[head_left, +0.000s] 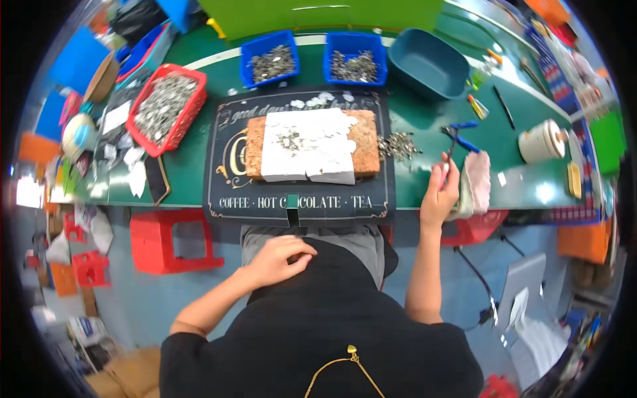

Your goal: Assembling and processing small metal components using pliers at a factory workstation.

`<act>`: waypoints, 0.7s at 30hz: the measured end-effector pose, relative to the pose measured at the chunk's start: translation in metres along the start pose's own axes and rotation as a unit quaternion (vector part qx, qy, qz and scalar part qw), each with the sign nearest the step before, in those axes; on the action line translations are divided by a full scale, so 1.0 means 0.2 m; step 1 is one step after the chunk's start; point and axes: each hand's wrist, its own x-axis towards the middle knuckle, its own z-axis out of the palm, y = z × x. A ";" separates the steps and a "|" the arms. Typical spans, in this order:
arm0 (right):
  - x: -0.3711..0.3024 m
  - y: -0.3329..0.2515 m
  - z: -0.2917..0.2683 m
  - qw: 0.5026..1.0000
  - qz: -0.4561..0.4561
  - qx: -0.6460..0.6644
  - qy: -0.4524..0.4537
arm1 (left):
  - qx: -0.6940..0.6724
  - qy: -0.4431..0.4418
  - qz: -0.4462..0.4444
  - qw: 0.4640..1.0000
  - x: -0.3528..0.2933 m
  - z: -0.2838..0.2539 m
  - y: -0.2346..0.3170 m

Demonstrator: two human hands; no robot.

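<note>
My right hand (440, 196) is closed on a slim tool with a dark tip and reddish handle (452, 154), whose exact kind I cannot make out. Its tip reaches blue-handled pliers (468, 141) lying on the green table. My left hand (282, 257) rests against my black shirt, fingers loosely bent and holding nothing. In front of me, a white sheet (318, 169) covers the middle of a cork-brown block (365, 142). Small metal pieces (290, 141) lie scattered on the sheet. A pile of small metal parts (398, 145) sits right of the block.
A black lettered mat (225, 192) lies under the block. Behind stand two blue trays (296, 78) of metal parts and a teal basin (424, 83). A red basket (192, 111) and a phone (157, 179) are left; a folded cloth (476, 182) and a white canister (539, 143) are right.
</note>
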 end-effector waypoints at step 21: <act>-0.08 -0.04 0.10 0.982 -0.173 -0.078 -0.005 | -0.144 -0.209 0.027 0.967 -0.03 0.06 -0.14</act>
